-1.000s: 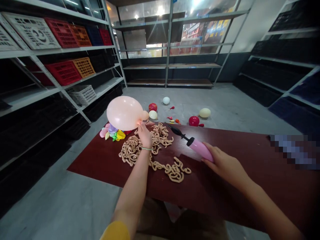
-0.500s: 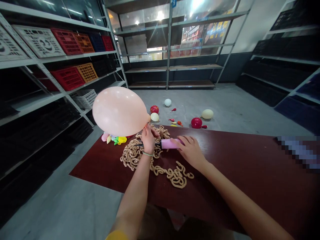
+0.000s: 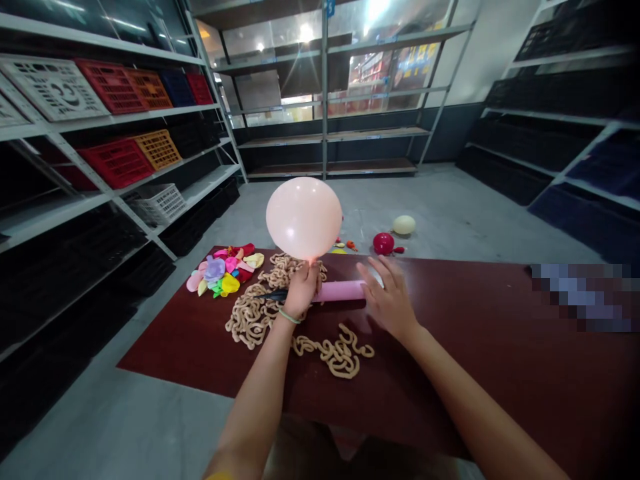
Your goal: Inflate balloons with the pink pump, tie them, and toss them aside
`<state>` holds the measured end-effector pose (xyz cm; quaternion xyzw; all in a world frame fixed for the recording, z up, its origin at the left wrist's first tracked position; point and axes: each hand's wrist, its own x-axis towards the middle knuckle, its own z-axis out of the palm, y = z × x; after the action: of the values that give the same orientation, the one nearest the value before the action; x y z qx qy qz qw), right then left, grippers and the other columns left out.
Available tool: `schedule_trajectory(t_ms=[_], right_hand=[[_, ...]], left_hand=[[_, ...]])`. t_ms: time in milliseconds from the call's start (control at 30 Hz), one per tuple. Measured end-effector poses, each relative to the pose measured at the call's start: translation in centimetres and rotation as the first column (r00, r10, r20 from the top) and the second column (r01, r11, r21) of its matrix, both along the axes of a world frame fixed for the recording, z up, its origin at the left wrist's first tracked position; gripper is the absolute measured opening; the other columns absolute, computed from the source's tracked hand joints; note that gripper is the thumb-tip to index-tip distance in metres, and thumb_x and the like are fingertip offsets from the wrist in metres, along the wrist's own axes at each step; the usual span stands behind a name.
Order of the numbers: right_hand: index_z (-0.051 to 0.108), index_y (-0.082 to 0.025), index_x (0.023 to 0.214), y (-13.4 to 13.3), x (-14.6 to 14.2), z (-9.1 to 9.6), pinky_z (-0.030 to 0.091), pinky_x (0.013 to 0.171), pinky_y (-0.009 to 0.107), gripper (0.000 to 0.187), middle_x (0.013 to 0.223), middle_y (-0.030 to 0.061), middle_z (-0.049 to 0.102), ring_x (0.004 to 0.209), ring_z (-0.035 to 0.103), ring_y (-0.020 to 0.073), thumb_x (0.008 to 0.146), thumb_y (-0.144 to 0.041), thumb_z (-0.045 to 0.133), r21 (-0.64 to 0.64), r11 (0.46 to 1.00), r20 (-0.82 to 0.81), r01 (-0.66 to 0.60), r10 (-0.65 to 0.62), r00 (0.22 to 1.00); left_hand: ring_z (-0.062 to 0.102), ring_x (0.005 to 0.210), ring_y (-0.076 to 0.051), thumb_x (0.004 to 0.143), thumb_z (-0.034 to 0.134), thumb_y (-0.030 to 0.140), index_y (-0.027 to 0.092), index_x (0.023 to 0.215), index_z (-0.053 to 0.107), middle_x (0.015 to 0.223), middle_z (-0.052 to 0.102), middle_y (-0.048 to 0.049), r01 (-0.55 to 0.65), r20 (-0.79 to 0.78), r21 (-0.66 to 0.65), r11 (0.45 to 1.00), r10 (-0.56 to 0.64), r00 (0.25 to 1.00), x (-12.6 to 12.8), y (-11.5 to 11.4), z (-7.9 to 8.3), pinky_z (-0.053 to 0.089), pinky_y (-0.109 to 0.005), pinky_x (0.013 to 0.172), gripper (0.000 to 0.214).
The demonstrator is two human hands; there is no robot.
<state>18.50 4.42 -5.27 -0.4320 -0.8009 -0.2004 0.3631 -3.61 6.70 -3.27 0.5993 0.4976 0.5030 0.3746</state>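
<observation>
An inflated pale peach balloon (image 3: 304, 217) stands upright above the table, its neck pinched in the fingers of my left hand (image 3: 303, 291). Beneath that hand lies a pink balloon pump (image 3: 343, 291) with a black nozzle end pointing left. My right hand (image 3: 389, 297) is at the pump's right end, fingers spread and not wrapped round it; whether a fingertip touches the pump I cannot tell. A long tan cord (image 3: 250, 320) is heaped under and left of the pump, with a loose stretch of it nearer me.
Deflated coloured balloons (image 3: 220, 272) are piled at the left of the dark red table (image 3: 450, 360). A red balloon (image 3: 383, 243) and a cream balloon (image 3: 404, 225) lie on the floor beyond. Shelving (image 3: 125, 117) with crates lines the left side.
The balloon has swung from the left to upright above my left hand. My right hand's fingers have lifted and spread at the pump's end. The view has shifted slightly right.
</observation>
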Motion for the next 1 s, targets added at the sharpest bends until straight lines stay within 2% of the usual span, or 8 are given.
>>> schedule_trajectory(t_ms=[167,300,400,467,567,667,867,1000], right_hand=[[0.027,-0.038,0.154,-0.9,0.7,1.1,0.022,0.121,0.053,0.073,0.148,0.0042,0.046,0.147,0.027,0.0255,0.092,-0.021,0.060,0.239,0.971,0.120,0.003,-0.033,0.992],[0.030,-0.048,0.150,-1.5,0.2,0.3,0.011,0.121,0.057,0.067,0.149,-0.0008,0.048,0.147,0.026,0.0250,0.094,-0.026,0.058,0.173,0.984,0.247,0.051,-0.093,0.965],[0.028,-0.046,0.152,-1.6,0.1,0.3,0.006,0.119,0.061,0.063,0.148,0.0018,0.050,0.146,0.029,0.0252,0.097,-0.027,0.052,0.123,0.986,0.303,0.113,-0.146,0.942],[0.030,-0.041,0.152,-1.4,0.4,0.6,-0.001,0.119,0.062,0.060,0.149,0.0035,0.050,0.147,0.027,0.0242,0.097,-0.027,0.050,0.135,0.985,0.302,0.109,-0.145,0.942],[0.036,-0.036,0.150,-1.0,1.1,1.0,-0.007,0.118,0.061,0.055,0.150,0.0041,0.049,0.148,0.024,0.0231,0.098,-0.027,0.049,0.156,0.984,0.290,0.081,-0.124,0.949],[0.036,-0.037,0.149,-0.5,1.5,0.9,-0.006,0.116,0.063,0.055,0.151,0.0044,0.048,0.148,0.025,0.0249,0.097,-0.028,0.051,0.143,0.985,0.293,0.097,-0.135,0.947],[0.042,-0.042,0.144,-0.4,1.5,0.8,-0.002,0.115,0.064,0.053,0.150,0.0028,0.048,0.148,0.024,0.0268,0.095,-0.030,0.056,0.153,0.985,0.260,0.080,-0.118,0.958],[0.049,-0.042,0.138,-0.4,1.8,1.1,0.001,0.115,0.064,0.047,0.148,0.0015,0.051,0.149,0.023,0.0271,0.094,-0.033,0.058,0.181,0.981,0.234,0.068,-0.110,0.966]], left_hand=[[0.048,0.045,-0.013,0.099,0.035,0.047,0.021,0.063,0.048,0.043,0.049,0.0036,0.181,-0.177,-0.071,0.981,-0.191,0.965,1.2,-1.3,0.6,0.041,-0.027,0.060,0.047],[0.047,0.045,-0.014,0.098,0.037,0.044,0.021,0.058,0.051,0.044,0.051,0.0014,0.342,-0.273,-0.112,0.933,-0.360,0.892,3.1,-2.6,0.6,0.038,-0.028,0.055,0.048],[0.048,0.046,-0.016,0.095,0.047,0.038,0.022,0.055,0.055,0.046,0.053,-0.0005,0.432,-0.292,-0.037,0.901,-0.423,0.857,4.4,-3.5,0.8,0.038,-0.029,0.054,0.043],[0.047,0.046,-0.016,0.093,0.051,0.036,0.023,0.055,0.057,0.046,0.053,-0.0009,0.437,-0.270,0.004,0.900,-0.419,0.867,5.0,-3.9,1.1,0.038,-0.029,0.053,0.041],[0.045,0.048,-0.017,0.093,0.054,0.039,0.023,0.056,0.058,0.048,0.053,-0.0006,0.436,-0.183,-0.039,0.899,-0.435,0.882,5.2,-4.1,1.6,0.036,-0.030,0.055,0.039],[0.045,0.049,-0.017,0.092,0.057,0.041,0.023,0.060,0.060,0.050,0.053,0.0003,0.431,-0.124,-0.091,0.898,-0.440,0.890,5.2,-4.1,1.8,0.035,-0.030,0.057,0.037],[0.047,0.051,-0.017,0.098,0.045,0.037,0.023,0.055,0.051,0.048,0.051,0.0008,0.432,-0.234,-0.067,0.899,-0.435,0.870,5.1,-3.8,1.4,0.036,-0.030,0.060,0.045],[0.049,0.053,-0.017,0.098,0.043,0.039,0.023,0.060,0.052,0.051,0.053,0.0008,0.428,-0.204,-0.057,0.902,-0.430,0.880,4.9,-3.5,1.1,0.038,-0.030,0.063,0.043]])
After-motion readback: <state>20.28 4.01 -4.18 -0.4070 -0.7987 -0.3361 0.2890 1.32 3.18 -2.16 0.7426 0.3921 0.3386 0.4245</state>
